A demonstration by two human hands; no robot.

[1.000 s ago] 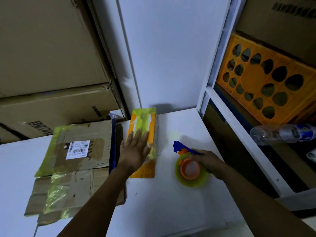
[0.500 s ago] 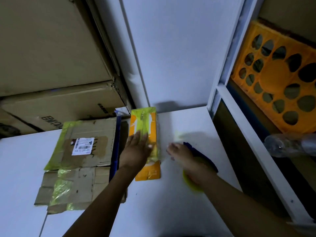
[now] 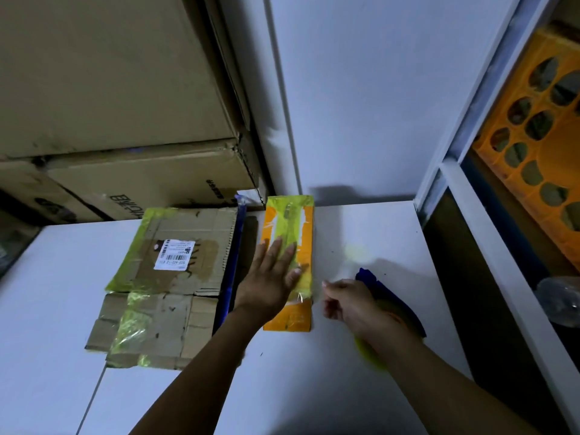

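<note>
The orange carton (image 3: 306,255) is pinned flat on the white tabletop (image 3: 314,387) at centre frame. It is pressed by the left hand (image 3: 270,277), whose fingers are laid out straight over its lower middle and nothing is gripped. The carton's far end is left uncovered, almost against the wall.

Just right of the carton, apart from it, the right hand (image 3: 354,304) is seen with fingers curled inward. A blue tape dispenser (image 3: 387,291) is tucked behind and under it, and a yellow-green tape roll (image 3: 368,354) is glimpsed below the wrist. Whether the dispenser is actually gripped cannot be told.

Left of the carton, a flattened cardboard box (image 3: 194,312) is spread on the table, and a white barcode label (image 3: 175,255) is stuck to it. Large brown cartons (image 3: 125,89) are stacked at upper left. A plain white wall panel (image 3: 361,89) fills the upper centre. At right, a white shelf frame (image 3: 489,221) is seen, with an orange plastic crate (image 3: 539,146) and a clear bottle (image 3: 561,299) inside.

The carton is long and rectangular, with glossy yellow-green tape run lengthwise down it. The cardboard is creased and patched with the same shiny tape. The crate is pierced with oval holes.
</note>
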